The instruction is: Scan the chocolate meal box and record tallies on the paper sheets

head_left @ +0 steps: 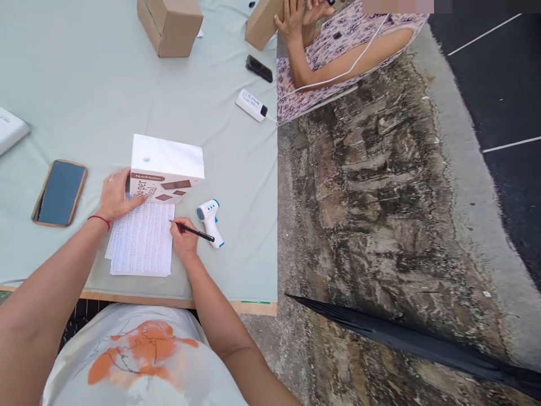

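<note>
My left hand [114, 194] grips the lower left corner of a white and brown carton [167, 153], thumb on its printed front and fingers at its left side, partly hidden. The carton stands at the top edge of a small stack of handwritten sheets [141, 242]. In my right hand [185, 239] a black pen [194, 230] is pinched, its tip near the right edge of the top sheet. That hand rests at the paper's right side. Just right of it lies a white and blue infrared thermometer [210, 223].
A phone [60, 193] lies on the left of the cloth-covered table [84, 90]. Cardboard boxes [180, 28], a black device [259, 68] and a white device [251, 105] are farther back. Another person's hand [291, 22] touches a box at the top.
</note>
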Demonstrator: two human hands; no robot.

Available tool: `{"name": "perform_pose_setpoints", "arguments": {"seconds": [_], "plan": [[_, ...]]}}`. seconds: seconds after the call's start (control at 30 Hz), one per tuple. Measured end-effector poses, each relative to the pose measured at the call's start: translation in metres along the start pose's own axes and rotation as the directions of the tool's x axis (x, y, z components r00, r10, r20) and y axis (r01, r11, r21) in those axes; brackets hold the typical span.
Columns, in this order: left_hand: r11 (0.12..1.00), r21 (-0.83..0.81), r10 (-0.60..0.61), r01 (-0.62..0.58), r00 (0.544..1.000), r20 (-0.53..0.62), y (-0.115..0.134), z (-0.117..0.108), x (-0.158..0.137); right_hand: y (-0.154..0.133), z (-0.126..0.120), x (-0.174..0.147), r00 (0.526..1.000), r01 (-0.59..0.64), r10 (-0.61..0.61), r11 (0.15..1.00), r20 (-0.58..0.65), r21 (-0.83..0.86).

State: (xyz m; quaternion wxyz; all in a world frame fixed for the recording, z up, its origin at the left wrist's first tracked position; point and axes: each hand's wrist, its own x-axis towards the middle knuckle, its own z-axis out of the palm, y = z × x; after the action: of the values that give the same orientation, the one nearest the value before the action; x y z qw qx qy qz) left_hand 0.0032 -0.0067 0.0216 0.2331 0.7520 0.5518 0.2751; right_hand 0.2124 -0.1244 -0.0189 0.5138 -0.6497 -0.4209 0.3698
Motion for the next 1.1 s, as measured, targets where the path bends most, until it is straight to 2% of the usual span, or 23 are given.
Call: {"name": "perform_pose_setpoints", "arguments": {"seconds": [0.3, 0.6, 0.8, 1.1], "plan": [[1.000, -0.014, 0.000, 0.000, 1.000, -0.009, -0.0031, 0.0022, -0.0007, -0.0006, -0.0018, 0.0008, 0.999, 0.039, -0.035, 0.994, 0.032, -0.104], [1.000, 0.013, -0.002, 0.002, 1.000, 0.008, -0.0018, 0.0004, -0.0001, -0.0028, -0.0018, -0.0002, 0.999, 0.026, -0.024, 0.995, 0.022, -0.097], [1.000, 0.013, 0.007, -0.006, 1.000, -0.005, -0.0026, 0.0009, 0.0003, -0.0045, -0.0009, -0.0010, 1.000, -0.003, 0.003, 1.000, 0.016, -0.015], [1.000, 0.010, 0.026, -0.026, 1.000, -0.013, -0.0034, 0.0019, 0.0001, -0.0011, 0.0000, 0.0008, 0.998, 0.054, -0.055, 0.995, -0.013, -0.084]]}}
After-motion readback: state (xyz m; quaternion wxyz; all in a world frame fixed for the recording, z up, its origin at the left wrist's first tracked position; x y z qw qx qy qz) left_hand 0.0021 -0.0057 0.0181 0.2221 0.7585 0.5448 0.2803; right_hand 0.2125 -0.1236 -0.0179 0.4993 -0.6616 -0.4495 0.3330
